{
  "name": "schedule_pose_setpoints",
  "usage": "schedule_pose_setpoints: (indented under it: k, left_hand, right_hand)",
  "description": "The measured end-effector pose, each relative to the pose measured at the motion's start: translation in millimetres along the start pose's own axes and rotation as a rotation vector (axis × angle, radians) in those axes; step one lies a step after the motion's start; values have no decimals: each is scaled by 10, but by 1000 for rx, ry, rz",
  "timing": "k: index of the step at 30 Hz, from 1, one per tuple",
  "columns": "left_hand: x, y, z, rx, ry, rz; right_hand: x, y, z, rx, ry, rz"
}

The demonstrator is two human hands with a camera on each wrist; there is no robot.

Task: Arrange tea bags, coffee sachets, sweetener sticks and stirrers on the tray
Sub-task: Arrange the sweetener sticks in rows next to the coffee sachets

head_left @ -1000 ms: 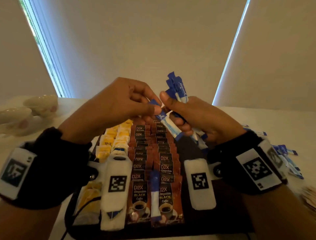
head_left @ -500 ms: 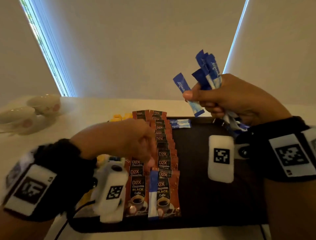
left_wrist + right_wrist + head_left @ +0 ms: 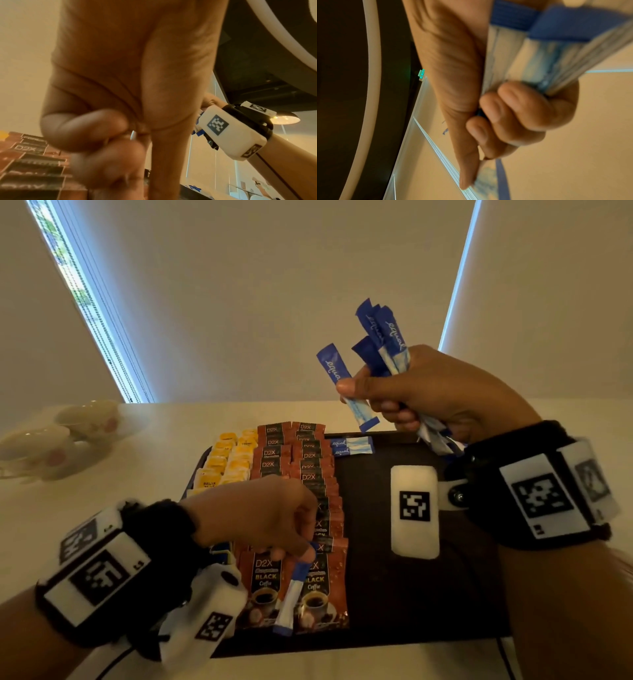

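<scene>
A dark tray (image 3: 411, 604) holds yellow tea bags (image 3: 233, 460) on its left, then two columns of brown coffee sachets (image 3: 308, 474). Two blue-and-white sweetener sticks (image 3: 352, 446) lie at the far edge. Another sweetener stick (image 3: 291, 594) lies on the nearest sachets, and my left hand (image 3: 301, 554), fingers curled, pinches its upper blue end. Above the tray's far right my right hand (image 3: 368, 398) grips a bundle of sweetener sticks (image 3: 387, 344), its thumb holding one stick (image 3: 337, 374) out to the left. In the right wrist view, curled fingers (image 3: 505, 108) clamp the bundle (image 3: 539, 54). No stirrers are in view.
Pale cups (image 3: 51, 440) sit on the white table (image 3: 144, 508) to the far left. The right half of the tray shows bare dark surface. A cable (image 3: 507, 659) runs off the tray's near right corner. Wall and window blinds stand behind.
My left hand dropped from the right hand down to the stick on the near sachets. The right hand rose and moved right with the bundle, one stick pushed out by the thumb.
</scene>
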State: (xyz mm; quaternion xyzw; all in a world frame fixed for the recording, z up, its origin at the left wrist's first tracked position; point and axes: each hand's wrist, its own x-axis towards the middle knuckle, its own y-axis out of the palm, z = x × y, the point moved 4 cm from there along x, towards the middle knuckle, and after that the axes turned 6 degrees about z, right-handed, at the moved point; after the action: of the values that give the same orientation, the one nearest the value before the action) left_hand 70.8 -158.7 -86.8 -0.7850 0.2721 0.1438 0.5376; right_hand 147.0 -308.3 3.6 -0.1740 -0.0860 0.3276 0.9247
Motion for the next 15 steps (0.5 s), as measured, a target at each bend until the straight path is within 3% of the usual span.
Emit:
schedule_pose_setpoints:
  k: [6, 9, 11, 15]
  left_hand:
    - [18, 17, -33, -39, 13, 60]
    - [-123, -128, -30, -191, 64, 55]
    - [-318, -371, -27, -320, 151, -87]
    - [-767, -879, 1, -536, 419, -609]
  right_hand:
    - [33, 9, -12, 67, 8, -57]
    - [66, 9, -5, 148, -33, -137]
    - [82, 0, -9, 162, -58, -180]
    - [113, 46, -37, 186, -49, -111]
